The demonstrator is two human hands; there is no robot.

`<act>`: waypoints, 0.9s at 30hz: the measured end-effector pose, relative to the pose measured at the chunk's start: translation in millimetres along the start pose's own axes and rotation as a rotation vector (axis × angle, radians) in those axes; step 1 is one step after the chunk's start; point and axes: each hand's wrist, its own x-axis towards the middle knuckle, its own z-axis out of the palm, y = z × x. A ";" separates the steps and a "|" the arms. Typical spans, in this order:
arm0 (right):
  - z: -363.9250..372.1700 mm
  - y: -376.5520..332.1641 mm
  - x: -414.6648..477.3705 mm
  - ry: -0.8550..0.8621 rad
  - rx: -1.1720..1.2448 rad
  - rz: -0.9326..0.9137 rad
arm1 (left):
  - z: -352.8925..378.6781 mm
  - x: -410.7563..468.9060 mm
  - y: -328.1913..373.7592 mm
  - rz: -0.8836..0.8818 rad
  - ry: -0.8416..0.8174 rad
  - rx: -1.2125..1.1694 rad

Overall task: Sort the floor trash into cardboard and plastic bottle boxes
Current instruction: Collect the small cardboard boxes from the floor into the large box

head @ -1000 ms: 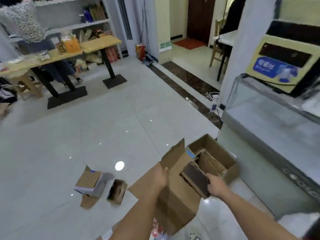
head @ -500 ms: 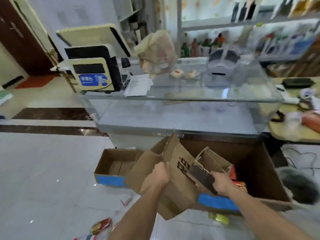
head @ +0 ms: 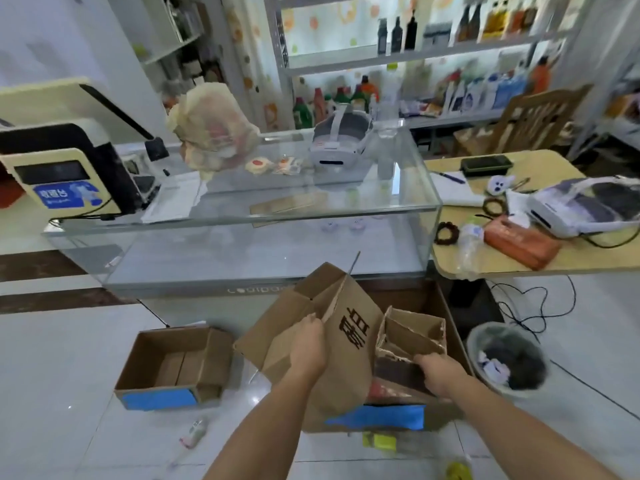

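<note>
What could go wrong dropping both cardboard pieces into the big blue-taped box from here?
1. The large flattened brown cardboard carton in the left hand juts over the near wall of the big brown blue-taped box; released, it may catch the rim and tip out.
2. A small pink-labelled plastic bottle lies on the white floor close by; a step could roll on it.
</note>
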 end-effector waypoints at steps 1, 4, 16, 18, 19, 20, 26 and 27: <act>-2.1 5.6 3.7 -0.003 -0.007 -0.002 | 4.1 4.6 4.5 0.009 -0.017 -0.005; -0.3 18.2 15.1 -0.029 -0.010 0.006 | 17.4 20.9 11.6 0.017 -0.110 -0.001; 18.6 50.2 102.4 -0.122 0.182 0.123 | 66.8 104.6 1.3 0.064 -0.270 0.134; 24.4 56.1 120.3 -0.140 0.239 0.174 | 83.3 116.0 -0.7 0.051 -0.292 0.166; 28.0 59.7 129.9 -0.148 0.264 0.196 | 93.4 121.5 -1.8 0.043 -0.301 0.183; 33.2 63.6 138.8 -0.158 0.286 0.211 | 102.6 125.2 -2.9 0.034 -0.306 0.195; 63.9 85.0 192.0 -0.194 0.458 0.277 | 164.9 153.6 -2.0 0.105 -0.354 0.272; 67.4 87.3 200.0 -0.186 0.495 0.310 | 175.1 157.2 -2.6 0.127 -0.374 0.302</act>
